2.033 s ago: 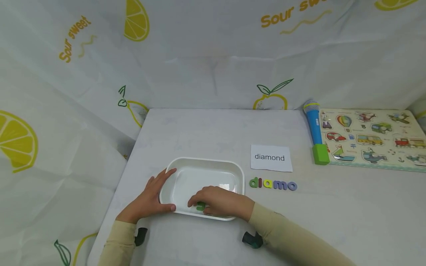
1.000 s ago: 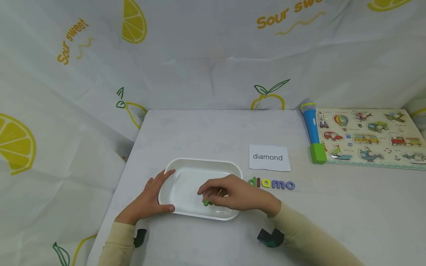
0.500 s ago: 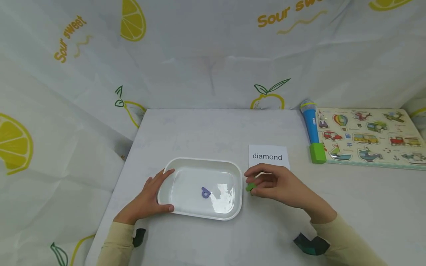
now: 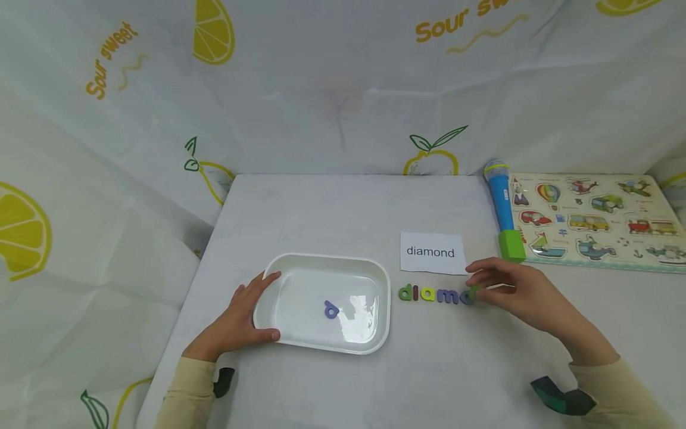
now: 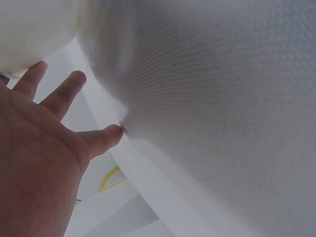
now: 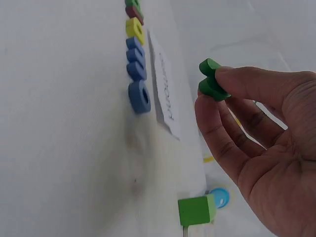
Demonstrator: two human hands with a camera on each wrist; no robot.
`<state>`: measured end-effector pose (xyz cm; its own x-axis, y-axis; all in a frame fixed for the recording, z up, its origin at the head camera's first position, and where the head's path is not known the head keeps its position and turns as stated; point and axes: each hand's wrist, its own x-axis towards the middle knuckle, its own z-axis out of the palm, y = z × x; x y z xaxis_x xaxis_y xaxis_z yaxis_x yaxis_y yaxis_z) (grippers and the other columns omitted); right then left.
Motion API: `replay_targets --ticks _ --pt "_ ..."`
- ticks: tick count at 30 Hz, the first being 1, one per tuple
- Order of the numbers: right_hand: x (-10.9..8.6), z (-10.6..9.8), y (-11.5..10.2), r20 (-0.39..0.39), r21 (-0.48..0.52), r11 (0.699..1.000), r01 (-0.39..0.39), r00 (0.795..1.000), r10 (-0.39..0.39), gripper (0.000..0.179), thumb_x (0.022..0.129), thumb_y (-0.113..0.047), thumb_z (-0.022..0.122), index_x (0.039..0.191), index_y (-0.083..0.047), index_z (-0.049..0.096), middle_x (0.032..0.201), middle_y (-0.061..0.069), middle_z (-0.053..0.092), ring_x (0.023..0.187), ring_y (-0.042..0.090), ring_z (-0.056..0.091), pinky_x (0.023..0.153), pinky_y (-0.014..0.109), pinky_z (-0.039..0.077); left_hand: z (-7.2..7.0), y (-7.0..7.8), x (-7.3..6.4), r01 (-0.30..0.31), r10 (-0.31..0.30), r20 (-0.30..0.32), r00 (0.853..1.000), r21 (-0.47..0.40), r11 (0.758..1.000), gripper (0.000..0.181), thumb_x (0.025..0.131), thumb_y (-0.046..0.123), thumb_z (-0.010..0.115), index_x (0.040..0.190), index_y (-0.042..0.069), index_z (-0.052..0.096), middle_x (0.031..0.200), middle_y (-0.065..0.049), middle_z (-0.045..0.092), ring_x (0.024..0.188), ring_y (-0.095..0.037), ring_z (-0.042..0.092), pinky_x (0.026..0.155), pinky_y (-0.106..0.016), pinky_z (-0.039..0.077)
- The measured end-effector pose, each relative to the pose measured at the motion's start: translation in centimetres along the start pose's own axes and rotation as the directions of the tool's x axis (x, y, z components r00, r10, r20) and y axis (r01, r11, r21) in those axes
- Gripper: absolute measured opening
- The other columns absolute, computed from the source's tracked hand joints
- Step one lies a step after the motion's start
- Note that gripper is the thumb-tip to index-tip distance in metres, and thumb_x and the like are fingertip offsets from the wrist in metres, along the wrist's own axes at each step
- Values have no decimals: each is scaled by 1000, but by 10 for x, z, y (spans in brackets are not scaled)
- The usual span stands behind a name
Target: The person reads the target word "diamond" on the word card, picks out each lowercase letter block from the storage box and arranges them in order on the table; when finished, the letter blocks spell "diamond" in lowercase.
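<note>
My right hand (image 4: 522,295) pinches a green letter (image 4: 474,292) between thumb and fingertips, raised above the table in the right wrist view. Below and beside it runs a row of letters spelling "diamo"; the purple o (image 4: 466,297) is partly hidden by the green piece in the head view. Behind the row lies a white card (image 4: 432,262) printed "diamond". My left hand (image 4: 236,322) spans the left end of a white tray (image 4: 300,298), thumb and index finger at its rim. Its fingers are straight and spread in the left wrist view. A purple letter (image 4: 331,310) lies in the tray.
At the back right is a picture puzzle board (image 4: 600,220) with vehicles. A blue toy microphone (image 4: 501,199) lies along its left edge, with a green block (image 4: 512,245) at the near end. A lemon-print cloth (image 4: 343,119) hangs behind the white table.
My right hand has lifted the green letter out of the tray and carried it right, to the o end of the row. My left hand has stayed at the tray.
</note>
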<state>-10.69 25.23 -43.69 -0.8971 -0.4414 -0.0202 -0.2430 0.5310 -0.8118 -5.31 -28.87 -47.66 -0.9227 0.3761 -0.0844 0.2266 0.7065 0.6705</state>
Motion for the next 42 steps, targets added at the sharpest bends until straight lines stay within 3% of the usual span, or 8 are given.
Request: replay_targets --ticks 8,18,27,32,37,42 --pt "-6 3 27 -17 -146 985 -88 996 87 37 87 4 73 120 -10 69 102 -3 72 92 8 66 77 21 57 -1 0 0 8 -9 1 1000 15 1000 112 71 50 89 161 29 26 162 -17 26 145 -41 29 114 -70 3" --pt "-5 10 29 -38 -274 962 -23 999 13 44 80 2 82 120 -8 69 110 3 72 98 23 64 74 30 58 0 2 -1 20 -20 6 1000 6 1000 112 70 47 90 161 28 27 162 -20 25 145 -43 27 114 -70 3" --pt "-6 13 31 -14 -302 953 -28 1000 25 46 78 3 83 121 -7 69 108 2 72 96 22 66 74 31 57 0 1 1 22 -22 6 1000 20 1000 112 70 52 89 160 28 27 161 -21 27 144 -46 27 115 -70 5" --pt "-7 12 31 -14 -319 948 15 1000 -20 47 76 3 84 120 -8 69 107 1 72 94 20 64 73 30 57 0 0 1 27 -27 5 1000 1 1000 112 70 49 89 160 30 27 162 -20 25 145 -44 25 115 -69 3" --pt "-6 11 23 -39 -339 939 54 997 -71 50 75 2 86 121 -9 69 110 1 71 95 20 62 72 29 56 0 0 1 20 -20 8 1000 -5 1000 111 71 48 89 161 29 26 162 -18 25 145 -42 26 115 -69 2" --pt "1 17 -4 -34 -281 954 109 992 -123 48 79 -1 85 123 -12 69 115 1 69 98 21 62 73 28 58 -1 0 1 5 -5 7 1000 -3 1000 111 71 50 89 161 29 26 162 -17 26 146 -40 27 114 -70 3"
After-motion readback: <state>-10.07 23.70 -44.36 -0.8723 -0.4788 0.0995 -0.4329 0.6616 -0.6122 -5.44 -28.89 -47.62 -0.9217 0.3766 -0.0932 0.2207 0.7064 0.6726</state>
